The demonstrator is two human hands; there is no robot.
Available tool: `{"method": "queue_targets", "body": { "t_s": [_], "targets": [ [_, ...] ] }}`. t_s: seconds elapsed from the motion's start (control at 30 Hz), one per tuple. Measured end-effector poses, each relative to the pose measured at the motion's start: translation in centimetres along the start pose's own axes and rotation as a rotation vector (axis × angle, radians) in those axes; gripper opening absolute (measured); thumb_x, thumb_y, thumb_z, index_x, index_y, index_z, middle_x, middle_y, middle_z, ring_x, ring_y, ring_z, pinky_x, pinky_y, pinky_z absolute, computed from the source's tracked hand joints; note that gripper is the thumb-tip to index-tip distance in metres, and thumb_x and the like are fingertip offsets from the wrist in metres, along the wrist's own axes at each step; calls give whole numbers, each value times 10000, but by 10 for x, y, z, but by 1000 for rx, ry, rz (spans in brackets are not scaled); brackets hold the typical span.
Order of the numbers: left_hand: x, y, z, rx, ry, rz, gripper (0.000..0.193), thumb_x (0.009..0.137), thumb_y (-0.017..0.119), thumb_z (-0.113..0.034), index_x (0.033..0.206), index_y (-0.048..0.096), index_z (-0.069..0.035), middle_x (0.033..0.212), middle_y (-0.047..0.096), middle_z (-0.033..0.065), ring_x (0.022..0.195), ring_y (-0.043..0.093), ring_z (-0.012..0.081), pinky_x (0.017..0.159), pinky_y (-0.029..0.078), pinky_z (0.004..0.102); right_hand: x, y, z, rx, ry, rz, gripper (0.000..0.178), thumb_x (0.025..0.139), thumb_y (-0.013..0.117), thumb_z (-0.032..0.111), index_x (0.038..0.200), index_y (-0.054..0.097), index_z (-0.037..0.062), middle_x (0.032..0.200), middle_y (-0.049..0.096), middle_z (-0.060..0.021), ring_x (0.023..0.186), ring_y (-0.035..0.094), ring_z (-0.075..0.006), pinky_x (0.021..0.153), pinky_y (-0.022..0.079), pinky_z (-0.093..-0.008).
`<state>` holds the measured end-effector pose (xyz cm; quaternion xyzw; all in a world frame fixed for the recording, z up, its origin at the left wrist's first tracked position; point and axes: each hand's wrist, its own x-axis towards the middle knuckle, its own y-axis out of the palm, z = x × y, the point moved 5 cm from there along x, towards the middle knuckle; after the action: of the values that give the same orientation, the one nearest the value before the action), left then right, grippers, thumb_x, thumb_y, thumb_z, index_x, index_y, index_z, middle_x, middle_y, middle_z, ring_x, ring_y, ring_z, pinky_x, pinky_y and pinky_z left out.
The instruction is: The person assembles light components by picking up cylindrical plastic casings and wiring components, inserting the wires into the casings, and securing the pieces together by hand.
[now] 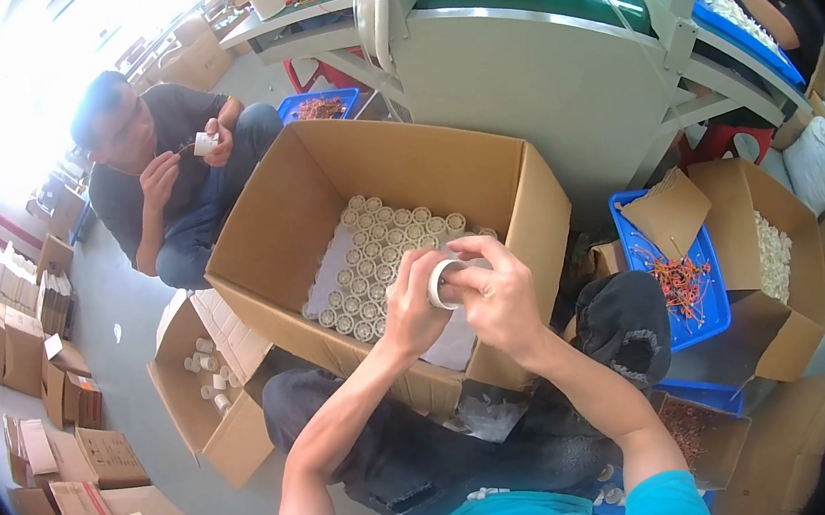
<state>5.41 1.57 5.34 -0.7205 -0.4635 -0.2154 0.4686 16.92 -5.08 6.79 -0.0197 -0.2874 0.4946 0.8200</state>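
My left hand [415, 302] is closed around a short white cylindrical part [435, 289], its round open end turned toward my right hand. The fingers of my right hand [505, 298] are bent together at that opening, with some tips inside it. What they pinch, if anything, is hidden. Both hands are above the near side of a large open cardboard box [290, 190]. Inside the box, many similar white round parts [372, 252] stand upright in close rows, with a pale sheet [327, 256] beside them.
A co-worker [160, 153] crouches left, holding a white cylinder [206, 142] and a thin wire. A smaller box [236, 442] holds loose white cylinders. To my right, a blue tray [682, 330] carries red-orange wires, beside a carton [801, 317] of white pieces. A green-belted bench [522, 55] stands ahead.
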Motion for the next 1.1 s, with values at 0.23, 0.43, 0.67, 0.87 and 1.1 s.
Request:
{"method": "queue_targets", "body": {
  "t_s": [0.23, 0.43, 0.67, 0.87, 1.1],
  "targets": [
    [5, -10, -6, 54, 3, 18, 505, 659, 743, 56, 1123, 561, -29, 1043, 611, 155, 841, 671, 346, 671, 566, 399, 6, 3, -2, 276, 85, 36, 183, 709, 732, -30, 883, 771, 10, 1074, 681, -127, 931, 680, -240, 806, 547, -332],
    [3, -10, -6, 22, 22, 72, 550, 636, 742, 58, 1145, 545, -8, 1060, 598, 166, 870, 670, 357, 685, 564, 395, 3, 8, -11, 367, 165, 79, 172, 722, 726, -72, 884, 762, -26, 1110, 678, -126, 986, 666, -212, 850, 549, -327],
    [-5, -11, -1, 16, -38, 56, 509, 666, 778, -1, 1130, 572, -31, 1044, 619, 154, 858, 683, 339, 679, 579, 384, 4, 13, -9, 379, 209, 103, 176, 729, 726, -79, 892, 766, -25, 1104, 674, -124, 996, 655, -212, 859, 548, -322],
    [-2, 1, -3, -2, -72, 73, 508, 682, 793, -21, 1137, 568, -36, 1038, 618, 149, 851, 682, 331, 680, 572, 387, 6, 0, -12, 307, 235, 137, 178, 721, 739, -49, 891, 770, -7, 1090, 683, -130, 953, 670, -223, 840, 547, -326],
    [106, 26, -5, 116, 95, 176, 604, 639, 869, -211, 1111, 538, -29, 1079, 583, 166, 1021, 570, 354, 853, 473, 455, 24, -77, 4, 11, 39, -197, 259, 783, 769, 30, 1038, 735, -4, 1145, 641, -140, 992, 645, -237, 818, 545, -314]
  ]
}}
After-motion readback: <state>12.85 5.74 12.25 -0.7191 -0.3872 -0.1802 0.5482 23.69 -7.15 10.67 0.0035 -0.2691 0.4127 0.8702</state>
